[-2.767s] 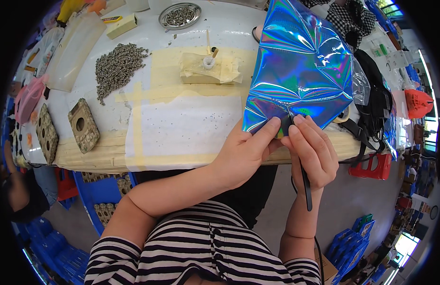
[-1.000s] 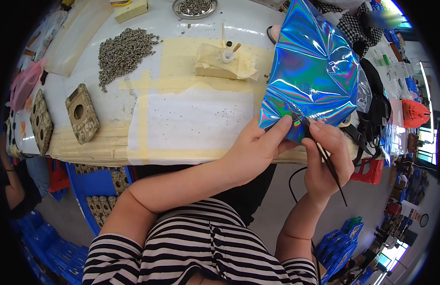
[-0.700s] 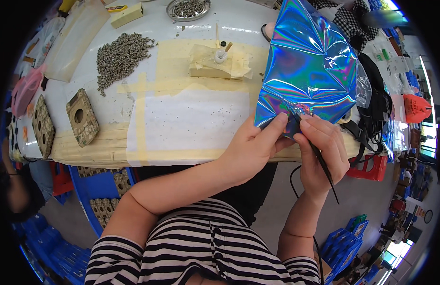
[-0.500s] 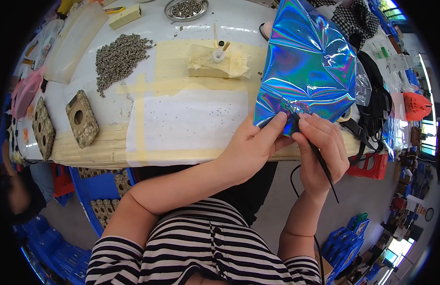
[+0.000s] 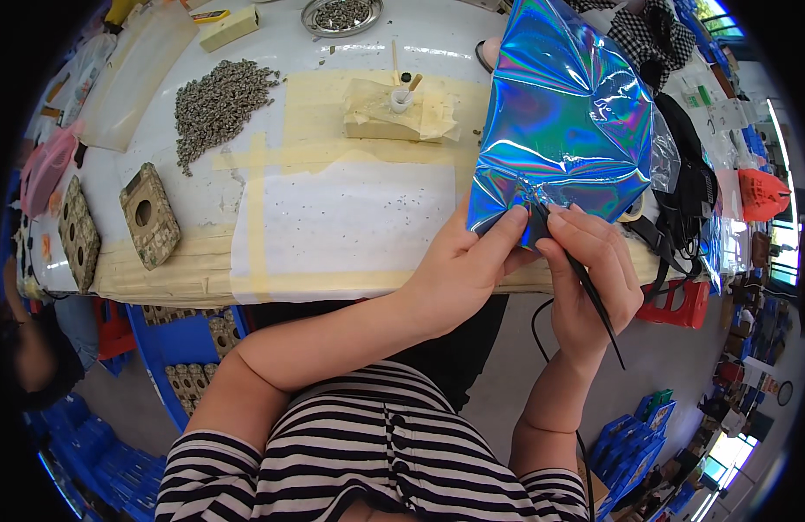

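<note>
A shiny iridescent blue foil bag [image 5: 567, 113] lies over the right part of the table. My left hand [image 5: 485, 252] is closed, its thumb and fingers pinching the bag's near edge. In my right hand [image 5: 594, 270] are slim black tweezers [image 5: 595, 300], held like a pen. Their upper end meets the bag's near edge beside my left thumb; the exact contact at the tips is hard to make out. Left of my hands, a white paper sheet [image 5: 333, 226] taped to the table carries scattered tiny dark specks.
Behind the paper, a small cup [image 5: 400, 100] stands on a tape-covered block [image 5: 380, 129]. Further left are a pile of small grey metal parts [image 5: 215, 109] and two camouflage-patterned housings [image 5: 150, 217]. A metal dish [image 5: 341, 17] sits at the back, a black strap bag [image 5: 685, 165] at right.
My right hand and the tweezers have shifted slightly to the right. The near part of the foil bag creases a little differently, while my left hand keeps almost the same place.
</note>
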Action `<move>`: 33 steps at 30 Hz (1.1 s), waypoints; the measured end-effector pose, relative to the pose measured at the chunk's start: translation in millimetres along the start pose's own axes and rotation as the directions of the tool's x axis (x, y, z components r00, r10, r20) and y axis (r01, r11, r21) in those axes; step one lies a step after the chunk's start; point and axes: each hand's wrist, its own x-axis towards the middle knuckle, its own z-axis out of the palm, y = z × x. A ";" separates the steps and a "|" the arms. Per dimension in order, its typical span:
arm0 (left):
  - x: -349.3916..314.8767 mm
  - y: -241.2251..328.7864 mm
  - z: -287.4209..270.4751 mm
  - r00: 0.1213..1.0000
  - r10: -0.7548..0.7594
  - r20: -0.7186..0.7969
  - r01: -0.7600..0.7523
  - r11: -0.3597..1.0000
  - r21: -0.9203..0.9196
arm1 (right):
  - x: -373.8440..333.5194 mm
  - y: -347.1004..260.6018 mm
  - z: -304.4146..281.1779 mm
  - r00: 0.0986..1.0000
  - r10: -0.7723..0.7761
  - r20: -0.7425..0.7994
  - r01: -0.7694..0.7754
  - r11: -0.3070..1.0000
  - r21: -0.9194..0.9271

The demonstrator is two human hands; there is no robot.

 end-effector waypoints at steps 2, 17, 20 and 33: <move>-0.1 -0.7 -0.1 1.000 0.004 -0.004 -0.004 1.000 0.011 | -0.7 -0.2 0.2 1.000 0.014 -0.001 -0.014 1.000 0.006; 0.4 -2.8 -3.0 1.000 0.026 0.008 -0.026 0.998 0.050 | -2.6 1.4 3.6 0.991 -0.132 -0.010 0.130 0.984 -0.120; -0.4 0.0 -3.0 1.000 -0.005 0.022 0.004 0.999 0.043 | -3.7 3.4 6.5 0.983 -0.183 -0.024 0.178 0.975 -0.129; -0.5 -1.2 -2.6 1.000 0.005 0.010 -0.005 1.000 0.020 | -3.6 3.3 3.9 0.987 -0.158 -0.026 0.156 0.986 -0.065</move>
